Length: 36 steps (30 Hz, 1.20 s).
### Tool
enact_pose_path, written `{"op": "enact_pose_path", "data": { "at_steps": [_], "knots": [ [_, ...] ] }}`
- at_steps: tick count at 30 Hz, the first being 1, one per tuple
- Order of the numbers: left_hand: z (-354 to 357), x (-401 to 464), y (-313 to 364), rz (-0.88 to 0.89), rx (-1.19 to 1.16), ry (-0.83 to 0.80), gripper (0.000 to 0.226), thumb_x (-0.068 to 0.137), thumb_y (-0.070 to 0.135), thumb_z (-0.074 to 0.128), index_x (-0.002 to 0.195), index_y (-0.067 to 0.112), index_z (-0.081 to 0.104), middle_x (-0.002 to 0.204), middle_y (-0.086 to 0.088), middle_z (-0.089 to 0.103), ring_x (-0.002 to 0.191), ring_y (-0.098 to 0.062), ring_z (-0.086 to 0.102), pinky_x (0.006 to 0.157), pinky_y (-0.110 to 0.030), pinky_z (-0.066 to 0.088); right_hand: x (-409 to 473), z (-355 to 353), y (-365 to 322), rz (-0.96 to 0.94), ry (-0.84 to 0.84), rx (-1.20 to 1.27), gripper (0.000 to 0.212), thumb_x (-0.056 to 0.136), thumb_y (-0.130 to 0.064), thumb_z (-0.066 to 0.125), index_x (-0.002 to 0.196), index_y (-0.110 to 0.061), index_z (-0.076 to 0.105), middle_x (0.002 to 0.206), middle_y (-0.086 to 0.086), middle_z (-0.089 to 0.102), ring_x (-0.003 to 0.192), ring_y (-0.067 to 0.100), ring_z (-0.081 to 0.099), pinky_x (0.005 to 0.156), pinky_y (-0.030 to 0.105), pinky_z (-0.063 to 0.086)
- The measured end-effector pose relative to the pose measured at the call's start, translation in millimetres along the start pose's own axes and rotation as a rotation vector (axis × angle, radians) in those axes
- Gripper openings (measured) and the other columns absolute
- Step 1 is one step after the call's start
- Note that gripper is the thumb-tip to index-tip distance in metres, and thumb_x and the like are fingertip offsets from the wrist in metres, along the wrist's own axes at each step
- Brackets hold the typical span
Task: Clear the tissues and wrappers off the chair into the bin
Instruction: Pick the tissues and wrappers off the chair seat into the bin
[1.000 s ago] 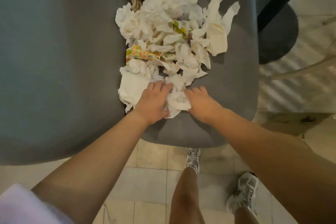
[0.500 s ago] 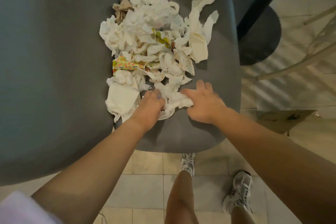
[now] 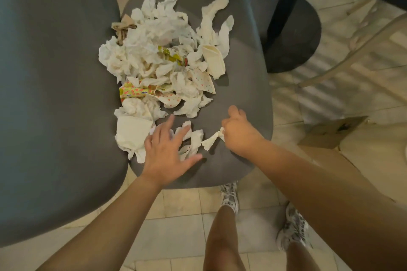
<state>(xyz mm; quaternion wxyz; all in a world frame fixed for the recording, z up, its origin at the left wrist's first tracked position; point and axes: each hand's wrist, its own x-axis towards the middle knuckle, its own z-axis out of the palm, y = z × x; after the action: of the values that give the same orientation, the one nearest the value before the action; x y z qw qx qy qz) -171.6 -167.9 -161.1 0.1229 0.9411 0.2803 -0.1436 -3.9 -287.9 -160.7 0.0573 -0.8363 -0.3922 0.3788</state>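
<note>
Left hand (image 3: 167, 149) spread wide, fingers straight, resting on crumpled tissue (image 3: 191, 141) at chair (image 3: 242, 86) front edge. Right hand (image 3: 240, 134) curled, pinching tissue scrap (image 3: 212, 140) just left of its fingers. Tissue-and-wrapper pile (image 3: 163, 55) beyond both hands' fingertips. Folded napkin (image 3: 132, 132) just left of left fingers.

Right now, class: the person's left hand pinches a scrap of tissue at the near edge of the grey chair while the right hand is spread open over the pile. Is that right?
No, the hands are swapped. In the head view the right hand pinches the tissue scrap at the near edge of the grey chair, while the left hand is spread open over the pile.
</note>
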Motion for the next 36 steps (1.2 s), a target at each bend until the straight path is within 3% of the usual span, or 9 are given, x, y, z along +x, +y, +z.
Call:
{"op": "enact_pose_path", "data": {
  "at_steps": [2, 6, 10, 13, 16, 19, 26, 33, 36],
  "knots": [
    [6, -2, 0, 0.05, 0.125, -0.174, 0.081, 0.069, 0.075, 0.05, 0.139, 0.047, 0.022, 0.157, -0.003, 0.009, 0.139, -0.03, 0.017, 0.102, -0.054, 0.024, 1, 0, 1, 0.007, 0.005, 0.001, 0.017, 0.086, 0.002, 0.045, 0.1, 0.003, 0.056, 0.127, 0.016, 0.03, 0.115, 0.03, 0.034, 0.09, 0.034, 0.042],
    [14, 5, 6, 0.119, 0.244, -0.273, 0.06, 0.088, 0.05, 0.05, 0.14, 0.046, 0.02, 0.154, -0.003, 0.017, 0.136, -0.027, 0.023, 0.098, -0.05, 0.024, 0, 2, 1, 0.003, 0.001, -0.009, 0.014, 0.088, 0.001, 0.043, 0.095, 0.001, 0.055, 0.125, 0.014, 0.031, 0.113, 0.029, 0.034, 0.085, 0.032, 0.041],
    [13, 16, 8, 0.101, 0.208, -0.27, 0.05, 0.094, 0.013, 0.046, 0.138, 0.035, 0.033, 0.146, -0.007, 0.028, 0.126, -0.032, 0.028, 0.1, -0.039, 0.021, 0, 4, 4, -0.012, -0.01, -0.037, 0.017, 0.089, 0.0, 0.042, 0.097, 0.001, 0.057, 0.125, 0.015, 0.031, 0.113, 0.029, 0.035, 0.087, 0.034, 0.042],
    [16, 27, 6, 0.073, 0.13, -0.253, 0.047, 0.089, 0.002, 0.047, 0.13, 0.026, 0.048, 0.13, -0.007, 0.044, 0.111, -0.035, 0.035, 0.093, -0.031, 0.028, 1, 5, 8, -0.021, -0.014, -0.057, 0.018, 0.089, -0.002, 0.042, 0.099, 0.001, 0.058, 0.124, 0.015, 0.031, 0.112, 0.03, 0.036, 0.089, 0.034, 0.042],
    [16, 42, 3, 0.093, 0.004, -0.159, 0.03, 0.084, -0.001, 0.056, 0.108, 0.015, 0.067, 0.111, -0.013, 0.059, 0.102, -0.037, 0.052, 0.088, -0.037, 0.032, 1, 4, 12, -0.023, -0.009, -0.079, 0.018, 0.091, -0.004, 0.044, 0.101, 0.001, 0.058, 0.125, 0.015, 0.031, 0.112, 0.03, 0.035, 0.089, 0.034, 0.042],
    [3, 52, 3, 0.105, -0.199, 0.045, 0.02, 0.074, -0.009, 0.064, 0.089, 0.003, 0.072, 0.086, -0.02, 0.065, 0.084, -0.039, 0.061, 0.077, -0.037, 0.045, 1, 2, 14, -0.023, 0.015, -0.078, 0.018, 0.092, -0.005, 0.044, 0.101, 0.001, 0.058, 0.125, 0.014, 0.031, 0.112, 0.029, 0.036, 0.088, 0.034, 0.042],
    [-52, 62, 19, 0.341, -0.291, 0.262, 0.028, 0.074, -0.018, 0.059, 0.095, -0.001, 0.065, 0.086, -0.019, 0.056, 0.085, -0.023, 0.048, 0.076, -0.015, 0.03, -10, -27, 10, -0.023, 0.188, 0.001, 0.013, 0.09, -0.006, 0.045, 0.096, -0.002, 0.055, 0.12, 0.013, 0.036, 0.107, 0.027, 0.039, 0.08, 0.033, 0.045],
    [-114, 74, 68, 0.496, -0.306, 0.323, 0.021, 0.075, -0.011, 0.06, 0.092, -0.001, 0.069, 0.083, -0.019, 0.058, 0.083, -0.017, 0.049, 0.075, -0.011, 0.034, -48, -90, 23, -0.086, 0.413, 0.196, 0.006, 0.088, -0.014, 0.045, 0.083, -0.011, 0.044, 0.107, 0.01, 0.041, 0.102, 0.025, 0.041, 0.075, 0.032, 0.039],
    [-133, 74, 109, 0.6, -0.326, 0.304, 0.018, 0.075, -0.008, 0.064, 0.09, 0.001, 0.07, 0.083, -0.016, 0.059, 0.08, -0.015, 0.051, 0.075, -0.015, 0.04, -74, -104, 45, -0.08, 0.546, 0.26, 0.012, 0.087, -0.013, 0.048, 0.086, -0.003, 0.053, 0.102, 0.014, 0.047, 0.095, 0.027, 0.045, 0.073, 0.033, 0.037]
  ]
}}
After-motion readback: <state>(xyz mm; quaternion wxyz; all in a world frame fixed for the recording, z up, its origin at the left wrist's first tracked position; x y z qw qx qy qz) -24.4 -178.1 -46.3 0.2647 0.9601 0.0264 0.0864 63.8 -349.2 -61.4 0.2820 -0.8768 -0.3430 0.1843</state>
